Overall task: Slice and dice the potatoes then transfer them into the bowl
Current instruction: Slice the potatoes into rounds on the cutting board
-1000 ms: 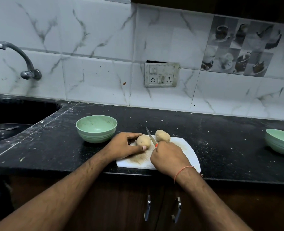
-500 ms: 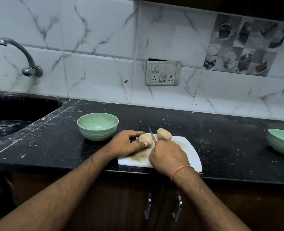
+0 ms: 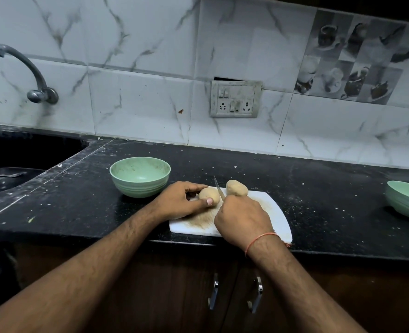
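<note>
Two pale potatoes lie on a white cutting board [image 3: 276, 210] at the counter's front edge. My left hand [image 3: 179, 200] holds the nearer potato [image 3: 208, 194] between thumb and fingers. My right hand [image 3: 243, 218] is closed on a knife [image 3: 219, 188], whose blade rests against the right side of that potato. The second potato [image 3: 236, 187] sits just right of the blade, untouched. An empty green bowl [image 3: 140, 176] stands left of the board. Brown dust covers the board's near-left part.
A second green bowl [image 3: 406, 200] sits at the far right of the black counter [image 3: 318, 188]. A dark sink [image 3: 18, 162] with a tap [image 3: 30, 73] is at the left. A tiled wall with a switch plate [image 3: 236, 98] runs behind. Cabinet handles [image 3: 214, 294] hang below.
The knife blade has come in close against the held potato's right side. Both hands hold nearly the same places on the board.
</note>
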`<state>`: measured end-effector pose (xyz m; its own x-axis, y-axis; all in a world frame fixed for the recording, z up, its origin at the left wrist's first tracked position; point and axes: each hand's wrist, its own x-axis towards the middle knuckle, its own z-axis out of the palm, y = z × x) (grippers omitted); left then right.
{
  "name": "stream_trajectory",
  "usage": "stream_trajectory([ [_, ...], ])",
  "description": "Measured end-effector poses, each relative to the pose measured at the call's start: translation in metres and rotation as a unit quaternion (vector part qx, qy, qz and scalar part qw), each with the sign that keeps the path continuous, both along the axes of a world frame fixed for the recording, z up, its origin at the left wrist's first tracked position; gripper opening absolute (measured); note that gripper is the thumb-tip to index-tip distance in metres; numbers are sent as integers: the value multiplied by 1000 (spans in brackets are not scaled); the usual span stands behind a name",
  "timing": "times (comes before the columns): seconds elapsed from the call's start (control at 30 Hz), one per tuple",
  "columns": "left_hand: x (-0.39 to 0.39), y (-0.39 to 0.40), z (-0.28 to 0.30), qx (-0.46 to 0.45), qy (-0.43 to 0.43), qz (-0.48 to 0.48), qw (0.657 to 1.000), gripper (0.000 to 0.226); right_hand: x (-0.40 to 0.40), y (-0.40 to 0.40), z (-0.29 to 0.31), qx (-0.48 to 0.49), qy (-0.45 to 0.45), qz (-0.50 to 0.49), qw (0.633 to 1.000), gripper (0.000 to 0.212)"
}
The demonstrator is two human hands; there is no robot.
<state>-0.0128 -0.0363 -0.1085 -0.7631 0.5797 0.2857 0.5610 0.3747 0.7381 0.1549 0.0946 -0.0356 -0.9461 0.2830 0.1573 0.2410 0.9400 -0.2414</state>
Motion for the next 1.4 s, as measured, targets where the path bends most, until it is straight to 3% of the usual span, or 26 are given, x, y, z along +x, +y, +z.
stream_trajectory([
  [0.37, 5, 3, 3, -3, 18, 20, 1000, 83, 0, -3, 2, -2, -3, 0, 1000, 12],
  [0.5, 5, 3, 1, 4, 22, 20, 1000, 84, -8, -2, 2, -15, -10, 2, 1000, 22],
  [0.73, 6, 3, 3, -9, 36, 34, 999, 84, -11, -2, 2, -10, -12, 2, 1000, 11],
  [0.83, 9, 4, 3, -9, 46, 39, 998, 78, -4, 0, 1, -8, -26, 6, 1000, 25],
  [1.03, 11, 3, 5, 2, 25, 48, 999, 62, 20, -4, -14, 29, -41, 25, 998, 28],
  [1.13, 12, 3, 6, 8, 23, 33, 999, 77, 25, -8, -22, 50, -38, 15, 998, 29],
  [1.23, 11, 1, 4, 15, 17, 25, 999, 77, 21, -5, -20, 50, -36, 7, 998, 30],
  [1.4, 10, -3, 5, 2, 9, 22, 1000, 67, 18, 7, -10, 16, -34, -1, 999, 16],
])
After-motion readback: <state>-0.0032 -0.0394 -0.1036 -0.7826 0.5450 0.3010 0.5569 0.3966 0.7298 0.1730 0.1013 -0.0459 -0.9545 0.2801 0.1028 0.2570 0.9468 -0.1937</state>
